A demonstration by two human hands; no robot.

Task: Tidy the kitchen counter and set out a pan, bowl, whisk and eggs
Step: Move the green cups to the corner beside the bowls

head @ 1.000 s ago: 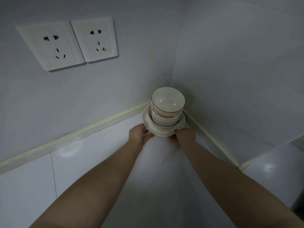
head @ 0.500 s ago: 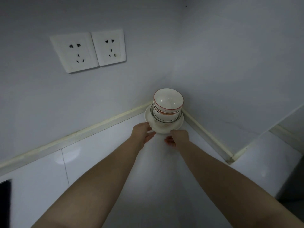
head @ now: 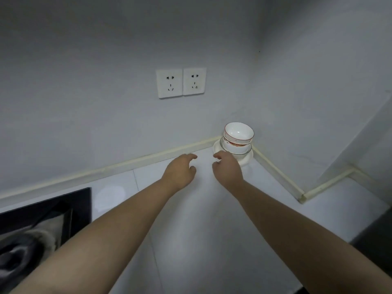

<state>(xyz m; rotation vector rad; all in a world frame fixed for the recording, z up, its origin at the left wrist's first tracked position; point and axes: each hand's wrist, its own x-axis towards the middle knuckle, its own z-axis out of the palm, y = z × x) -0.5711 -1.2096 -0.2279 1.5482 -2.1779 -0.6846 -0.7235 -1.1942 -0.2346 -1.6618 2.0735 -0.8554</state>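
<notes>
White ceramic bowls (head: pixel 238 135), the top one red-rimmed, are stacked on a round white plate (head: pixel 247 160) in the corner of the pale counter (head: pixel 212 209). Nothing is held: the left grip (head: pixel 180 170) and right grip (head: pixel 228 168) are seen relaxed, fingers loosely curled, just beside the plate.

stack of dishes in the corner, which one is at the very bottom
The wide, plain white plate, resting on the counter. It spreads wider than everything stacked in it, while the red-rimmed bowl sits highest.
</notes>
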